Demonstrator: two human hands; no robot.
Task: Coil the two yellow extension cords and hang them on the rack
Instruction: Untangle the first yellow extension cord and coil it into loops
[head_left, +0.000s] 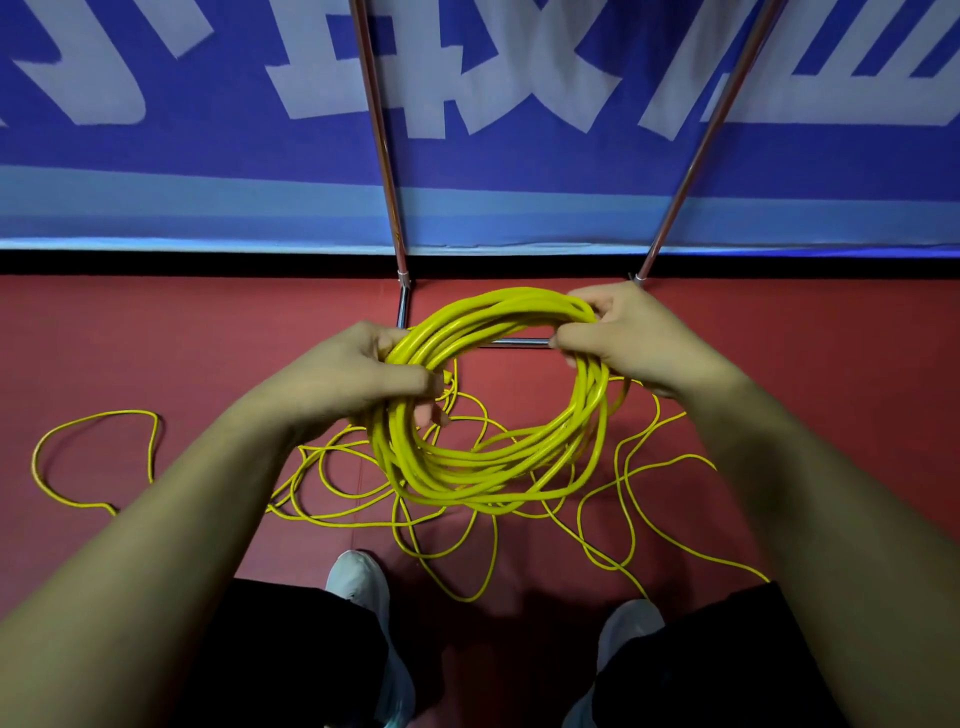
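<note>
A coiled yellow extension cord (493, 467) of several loops hangs in the air in front of me. My left hand (358, 374) grips the coil's left side. My right hand (628, 332) pinches its upper right part. A second yellow cord (93, 457) lies loose and tangled on the red floor beneath the coil, with a long loop stretched out to the left. The metal rack (384, 156) stands just beyond my hands, its two poles rising toward the top of the view and a low crossbar (511, 342) partly hidden behind the coil.
A blue and white banner (208, 156) covers the wall behind the rack. The red floor (156, 338) runs up to a black baseboard. My two feet in pale shoes (358, 582) stand close to the loose cord's strands.
</note>
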